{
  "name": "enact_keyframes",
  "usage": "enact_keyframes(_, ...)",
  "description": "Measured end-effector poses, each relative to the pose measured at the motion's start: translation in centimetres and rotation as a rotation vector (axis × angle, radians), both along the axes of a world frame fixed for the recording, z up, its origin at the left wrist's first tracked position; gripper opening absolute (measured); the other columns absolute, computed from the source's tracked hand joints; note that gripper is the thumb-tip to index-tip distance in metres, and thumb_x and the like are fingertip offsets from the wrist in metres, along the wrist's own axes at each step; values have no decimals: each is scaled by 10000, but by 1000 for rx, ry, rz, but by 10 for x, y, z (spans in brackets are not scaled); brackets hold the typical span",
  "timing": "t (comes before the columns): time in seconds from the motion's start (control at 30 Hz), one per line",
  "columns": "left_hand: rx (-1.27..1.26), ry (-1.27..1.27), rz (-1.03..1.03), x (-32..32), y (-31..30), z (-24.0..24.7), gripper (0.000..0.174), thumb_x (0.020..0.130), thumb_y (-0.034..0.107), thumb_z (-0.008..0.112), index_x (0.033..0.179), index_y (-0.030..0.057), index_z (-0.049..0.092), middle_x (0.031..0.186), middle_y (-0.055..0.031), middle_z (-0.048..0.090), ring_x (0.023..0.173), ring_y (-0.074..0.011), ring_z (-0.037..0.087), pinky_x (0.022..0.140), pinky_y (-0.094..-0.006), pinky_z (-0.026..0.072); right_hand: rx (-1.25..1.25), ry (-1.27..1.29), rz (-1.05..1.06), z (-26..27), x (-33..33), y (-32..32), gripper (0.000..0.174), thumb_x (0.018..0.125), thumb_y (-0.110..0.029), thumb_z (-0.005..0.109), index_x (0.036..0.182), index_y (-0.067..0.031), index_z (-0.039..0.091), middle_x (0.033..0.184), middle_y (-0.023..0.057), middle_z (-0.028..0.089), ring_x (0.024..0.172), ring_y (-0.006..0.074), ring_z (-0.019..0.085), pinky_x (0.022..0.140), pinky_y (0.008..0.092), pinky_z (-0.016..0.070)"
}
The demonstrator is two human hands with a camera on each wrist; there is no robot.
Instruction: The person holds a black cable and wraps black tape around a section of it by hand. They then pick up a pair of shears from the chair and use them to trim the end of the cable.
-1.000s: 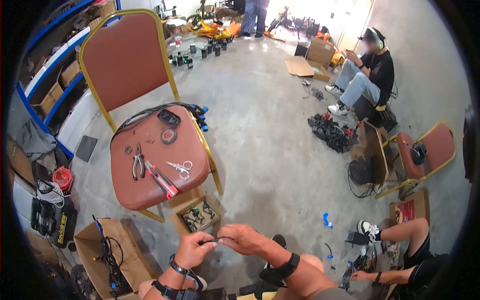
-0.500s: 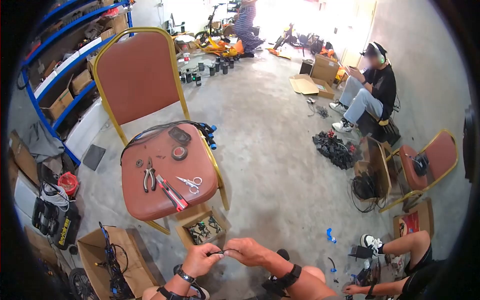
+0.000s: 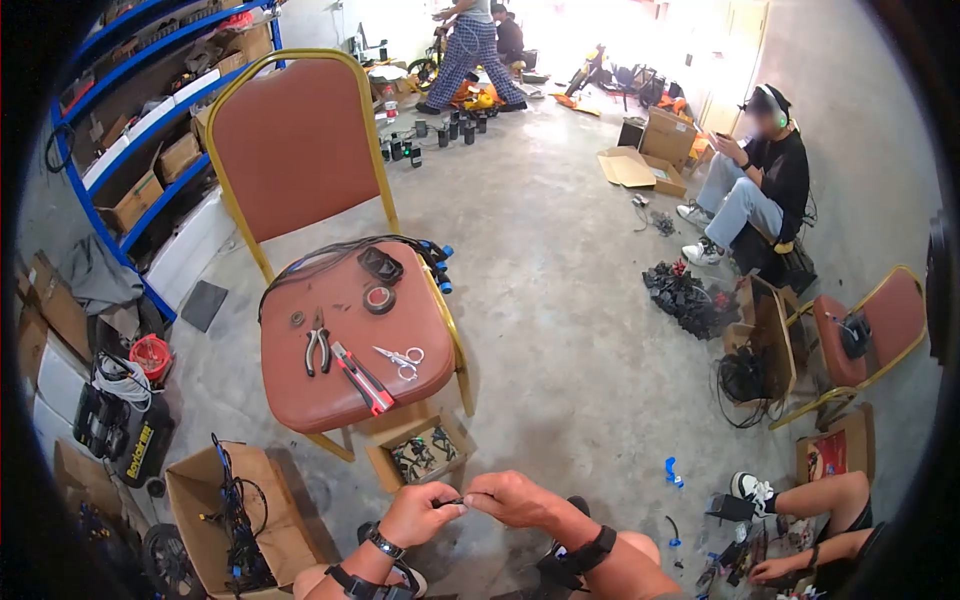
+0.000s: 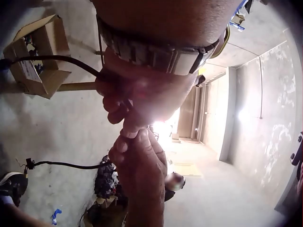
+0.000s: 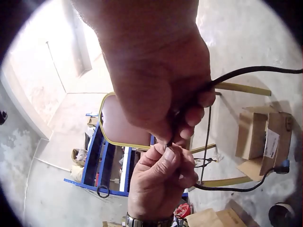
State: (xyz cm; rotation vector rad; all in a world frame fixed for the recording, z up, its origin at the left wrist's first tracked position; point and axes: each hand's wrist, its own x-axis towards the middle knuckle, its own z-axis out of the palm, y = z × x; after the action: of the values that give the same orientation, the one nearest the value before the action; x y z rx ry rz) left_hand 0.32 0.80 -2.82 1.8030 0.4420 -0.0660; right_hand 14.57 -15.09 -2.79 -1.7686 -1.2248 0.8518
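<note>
Low in the head view, my left hand point(image 3: 415, 517) and right hand point(image 3: 512, 498) meet fingertip to fingertip, each pinching black cable. In the right wrist view, one length of black cable point(image 5: 255, 69) runs off from the right hand point(image 5: 165, 94). Another length trails from the left hand point(image 5: 161, 182) to a blue-ended connector point(image 5: 282, 166). Fingers cover the spot where the two lengths come together. Beyond the hands is a brown chair point(image 3: 290, 385) bearing pliers point(image 3: 318, 350), a red utility knife point(image 3: 360, 378), scissors point(image 3: 405, 360), a tape roll point(image 3: 379, 299) and black cables with blue ends point(image 3: 330, 252).
A small carton point(image 3: 458, 468) of short cable pieces stands below the chair. To the left is a larger cardboard box point(image 3: 190, 500) with cables. A person point(image 3: 775, 185) sits at the right, near a heap of black parts point(image 3: 690, 300); another person's leg point(image 3: 815, 497) reaches in lower right.
The head view has shifted, so the chair and boxes appear farther right. My hands stay together on the cable. In the background, a person in checked trousers has walked leftward.
</note>
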Motion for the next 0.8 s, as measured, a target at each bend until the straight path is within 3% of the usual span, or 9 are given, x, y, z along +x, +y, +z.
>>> enact_keyframes(0.33, -285, 127, -83, -2, 6, 2, 219, 883, 178, 692, 1007, -3, 689, 792, 29, 635, 703, -57, 546, 619, -225, 454, 64, -55, 22, 4, 1, -1, 179, 899, -215, 586, 881, -47, 643, 856, 140, 651, 834, 352, 621, 724, 425, 493)
enact_keyframes(0.53, -64, 97, -94, -1, 3, -7, 211, 879, 184, 695, 994, 7, 694, 764, 19, 641, 696, -66, 554, 625, -239, 462, 45, 1, 26, -4, 2, -1, 201, 901, -232, 575, 881, -44, 644, 852, 142, 649, 830, 361, 617, 724, 435, 490)
enact_keyframes(0.73, 95, 126, -109, 3, -5, 8, 201, 866, 179, 704, 965, 4, 698, 776, -13, 667, 713, -76, 572, 640, -251, 474, -3, -127, 40, -4, -1, -1, 163, 888, -202, 565, 869, -60, 643, 850, 133, 650, 835, 365, 618, 717, 450, 488)
enact_keyframes(0.8, 41, 109, -87, 2, -4, 1, 206, 864, 182, 706, 960, 1, 698, 773, -12, 666, 712, -79, 574, 642, -251, 476, 35, -141, 23, -3, 0, -2, 150, 877, -194, 567, 864, -64, 641, 845, 125, 649, 835, 365, 619, 719, 459, 487)
